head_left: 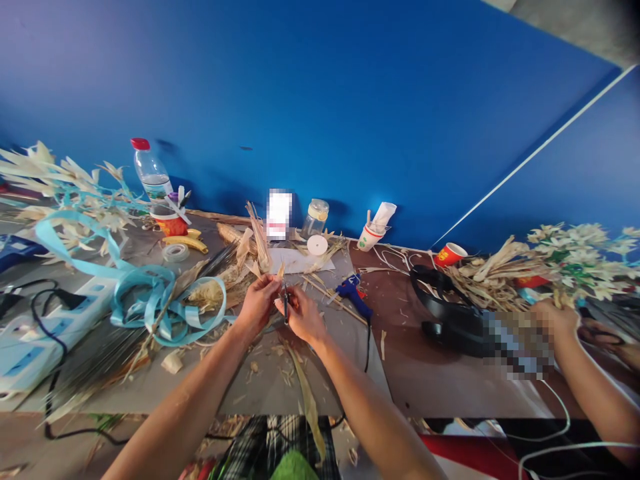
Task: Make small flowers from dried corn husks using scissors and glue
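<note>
My left hand (257, 303) is closed, pinching a small pale piece of dry corn husk (281, 269) above the table's middle. Close beside it, my right hand (304, 319) grips dark scissors (286, 301), their blades pointing up at the husk. Fingers partly cover both the husk and the scissor handles. Behind my hands, more dry husks (257, 240) lie heaped near a white paper sheet (300, 261). To the right of my hands rests a blue glue gun (354, 293). Husk scraps are strewn on the table below them.
Blue ribbon (145, 303) lies in loops at left, beside a white power strip (75, 333) with black cables. A plastic bottle (151, 173) and cups stand along the blue wall. At right, a co-worker's hand (557, 323) is near a black headset-like object (455, 327) and husk flowers (575, 257).
</note>
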The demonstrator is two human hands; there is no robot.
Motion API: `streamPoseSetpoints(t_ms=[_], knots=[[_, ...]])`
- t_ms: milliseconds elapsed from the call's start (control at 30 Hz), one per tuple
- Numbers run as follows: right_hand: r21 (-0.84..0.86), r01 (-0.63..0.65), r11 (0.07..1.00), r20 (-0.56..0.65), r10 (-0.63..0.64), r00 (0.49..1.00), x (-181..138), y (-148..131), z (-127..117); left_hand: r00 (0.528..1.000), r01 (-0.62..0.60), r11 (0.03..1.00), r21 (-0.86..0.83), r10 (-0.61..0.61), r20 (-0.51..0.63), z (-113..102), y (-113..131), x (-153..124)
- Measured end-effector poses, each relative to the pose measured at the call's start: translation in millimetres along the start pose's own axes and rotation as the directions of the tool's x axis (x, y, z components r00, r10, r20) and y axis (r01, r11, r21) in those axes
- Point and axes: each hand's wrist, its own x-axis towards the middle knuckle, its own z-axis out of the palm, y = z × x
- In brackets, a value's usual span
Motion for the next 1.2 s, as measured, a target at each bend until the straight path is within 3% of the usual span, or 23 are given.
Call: streamPoseSetpoints(t_ms=[300, 667, 900, 1200], knots=[[0.045, 0.043, 0.998, -0.028, -0.042, 0.999, 0, -1, -1, 0.999, 0.036, 0.999, -0.036, -0.035, 0.041, 1, -1, -1], [0.043, 0.066, 0.997, -0.017, -0.065, 0.998, 2, 8, -1, 0.999, 0.054, 0.998, -0.040, -0.054, 0.007, 3, 7, -4], [0.008, 0.031, 0.999, -0.007, -0.031, 0.999, 3, 11, -3, 0.998, 0.064, 0.997, -0.030, -0.065, -0.015, -6, 6, 2], [-0.028, 0.061, 0.998, -0.005, -0.061, 0.998, 4, 18, -3, 0.996, -0.016, 1.000, -0.002, 0.015, -0.090, -13, 6, 9]])
